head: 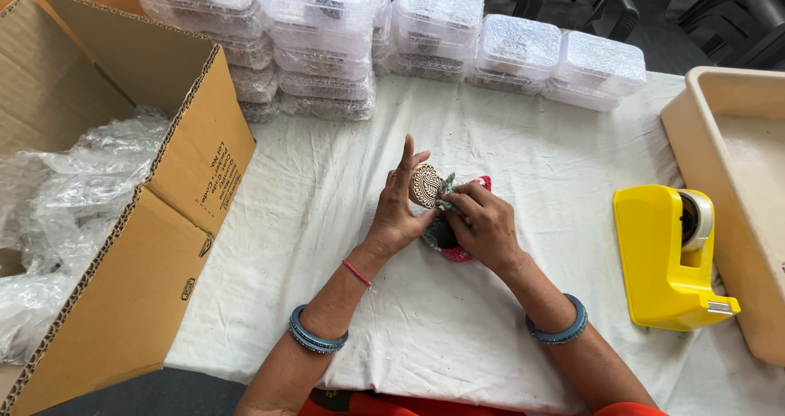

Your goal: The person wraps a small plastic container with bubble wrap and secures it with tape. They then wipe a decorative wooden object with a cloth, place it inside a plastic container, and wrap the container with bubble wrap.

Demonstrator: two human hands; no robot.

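One head-worn camera looks steeply down and forward, close over the white-clothed table [343, 179], boxes [458, 24] stacked at its far edge.

Open brown cardboard box [123, 195] at nine o'clock, stacked clear lidded plastic containers [392, 32] at twelve o'clock

— What do we find around the edges of the white cloth-covered table [343, 179]?

— At nine o'clock we see an open cardboard box [163, 220] holding crumpled clear plastic wrap [74, 195]. At twelve o'clock, stacked clear plastic containers [392, 32].

— And to the right?

— At three o'clock we see a yellow tape dispenser [666, 252], just beside a beige plastic tray [736, 138].
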